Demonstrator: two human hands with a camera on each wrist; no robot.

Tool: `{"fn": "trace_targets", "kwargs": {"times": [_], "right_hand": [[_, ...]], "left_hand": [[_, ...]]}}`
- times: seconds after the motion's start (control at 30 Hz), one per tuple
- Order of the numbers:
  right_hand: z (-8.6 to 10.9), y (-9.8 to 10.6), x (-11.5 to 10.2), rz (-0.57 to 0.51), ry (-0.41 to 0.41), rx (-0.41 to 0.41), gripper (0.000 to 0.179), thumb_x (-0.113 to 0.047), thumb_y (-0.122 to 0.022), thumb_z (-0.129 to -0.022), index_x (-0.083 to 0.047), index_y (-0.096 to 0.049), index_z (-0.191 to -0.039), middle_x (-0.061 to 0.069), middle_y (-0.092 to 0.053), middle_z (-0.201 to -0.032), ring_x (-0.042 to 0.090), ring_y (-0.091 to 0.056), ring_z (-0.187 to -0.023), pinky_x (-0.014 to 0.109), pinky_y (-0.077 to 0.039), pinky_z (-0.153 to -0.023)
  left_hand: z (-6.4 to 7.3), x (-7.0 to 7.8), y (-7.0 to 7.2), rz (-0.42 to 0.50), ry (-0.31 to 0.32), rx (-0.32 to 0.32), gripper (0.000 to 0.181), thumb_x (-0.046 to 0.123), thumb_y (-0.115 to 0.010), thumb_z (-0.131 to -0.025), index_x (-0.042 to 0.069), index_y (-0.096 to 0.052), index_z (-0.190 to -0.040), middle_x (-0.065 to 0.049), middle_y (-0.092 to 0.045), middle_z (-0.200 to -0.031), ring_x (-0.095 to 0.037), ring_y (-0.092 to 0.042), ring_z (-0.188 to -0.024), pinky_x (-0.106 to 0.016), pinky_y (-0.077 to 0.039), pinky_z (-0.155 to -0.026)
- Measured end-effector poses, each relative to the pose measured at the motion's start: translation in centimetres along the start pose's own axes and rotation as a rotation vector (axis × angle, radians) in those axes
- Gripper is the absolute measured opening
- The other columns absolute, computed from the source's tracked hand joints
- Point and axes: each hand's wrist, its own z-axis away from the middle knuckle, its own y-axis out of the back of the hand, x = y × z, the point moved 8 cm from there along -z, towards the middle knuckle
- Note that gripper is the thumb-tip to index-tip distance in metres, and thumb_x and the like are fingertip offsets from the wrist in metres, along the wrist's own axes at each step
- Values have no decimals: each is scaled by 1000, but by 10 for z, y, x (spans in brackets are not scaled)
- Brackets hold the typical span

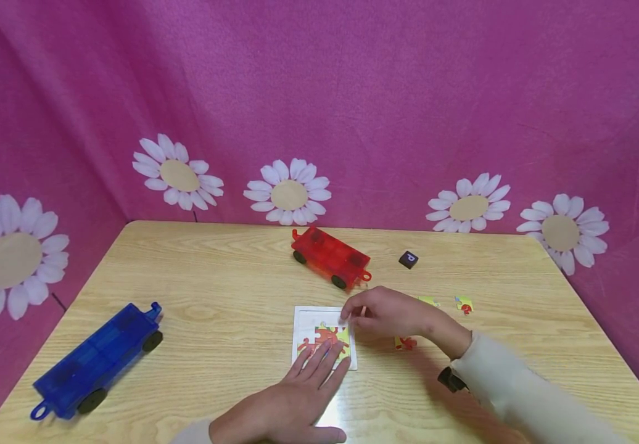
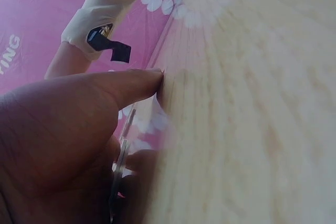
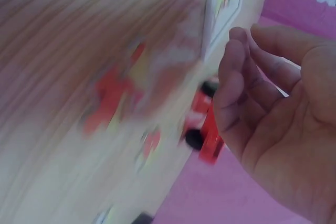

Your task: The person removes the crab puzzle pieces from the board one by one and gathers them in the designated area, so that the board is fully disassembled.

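Note:
A small white-framed jigsaw tray lies on the table, with red, yellow and green pieces joined in its lower part. My left hand rests over the tray's lower edge, fingers straight and spread on the pieces. Over the tray's upper right corner hovers my right hand. In the right wrist view its fingers bend loosely towards the thumb, and no piece shows between them. A red and yellow jigsaw piece lies below that hand. Two more, one piece and a partly hidden piece, lie beyond the wrist.
A red toy wagon stands behind the tray. A long blue wagon stands at the left. Near the back lies a black tile with a white letter. Pink cloth with daisies hangs around the wooden table.

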Motion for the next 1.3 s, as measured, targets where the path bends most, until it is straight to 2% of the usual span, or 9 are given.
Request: {"fn": "trace_targets", "kwargs": {"times": [0.17,0.27,0.47,0.6,0.8,1.1,1.3], "right_hand": [[-18,-12,-7,-6,6,-12,17,-4,-69,-98,-6,-74,-114,-2,-70,-96,8,-60,-83,28,-54,-80],[-24,-17,-7,-3,-25,-20,18,-3,-69,-98,-6,-74,-115,-4,-69,-94,8,-59,-82,28,-53,-79],[-27,-22,-5,26,-72,-30,23,-5,-70,-97,-8,-74,-119,-5,-70,-100,8,-60,-86,28,-54,-85],[-28,-24,-4,25,-77,-34,25,-6,-70,-98,-8,-74,-122,-5,-69,-98,10,-59,-86,28,-53,-83],[-28,-25,-4,40,-80,-38,28,-5,-70,-98,-9,-73,-125,-4,-69,-100,10,-58,-87,29,-52,-84],[-30,-25,-6,20,-65,-13,22,0,-65,-98,-9,-75,-117,-3,-69,-97,11,-59,-85,30,-51,-83],[-30,-25,-7,8,-74,-12,23,1,-63,-98,-10,-74,-114,-4,-66,-90,10,-58,-83,30,-51,-83]], "left_hand": [[0,-1,-1,26,-10,-13,96,67,-45,-101,6,-10,-166,-15,1,-172,-31,5,-156,-52,-8,-123],[1,-1,-1,33,-21,-9,95,67,-44,-101,5,-10,-165,-16,0,-171,-31,5,-156,-53,-9,-122],[1,-3,-2,62,-14,-22,96,68,-44,-101,7,-9,-166,-16,1,-172,-31,7,-156,-53,-8,-122],[2,-3,-2,71,-14,-20,96,68,-44,-101,6,-10,-166,-16,1,-171,-31,6,-156,-53,-7,-122],[1,-1,-1,27,-16,-5,96,68,-43,-100,5,-13,-165,-17,-2,-171,-32,3,-156,-53,-9,-122],[3,2,1,-72,-51,39,94,69,-40,-102,2,-16,-164,-14,-10,-171,-30,-4,-157,-53,-13,-122],[3,3,2,-82,-56,51,94,68,-40,-102,2,-17,-164,-14,-10,-171,-29,-5,-157,-53,-14,-122]]}}
